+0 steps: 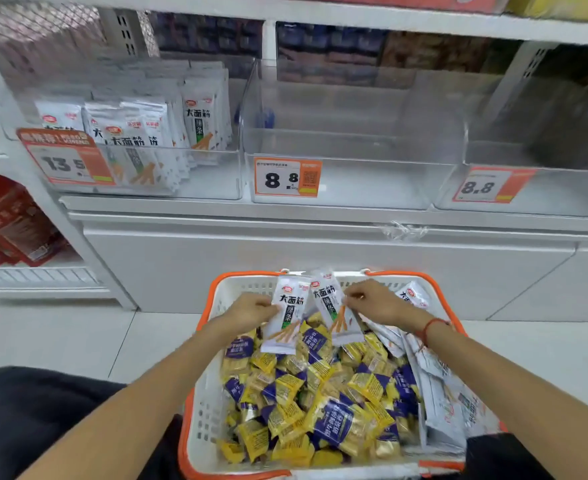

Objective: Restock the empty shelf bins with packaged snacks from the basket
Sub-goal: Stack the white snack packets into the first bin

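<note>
White shelving fills the background, where three clear bins are lined up: the left bin is partly stocked with white packets, while the middle bin and the right bin are seen empty. Below, a white basket with an orange rim is set close under the shelf, presumably to keep reaches short. One white snack packet is pinched at its edge by the left hand; a second packet is pinched by the right hand. Both are held upright just above the yellow-and-purple snacks, seemingly ready for lifting toward a bin
</note>
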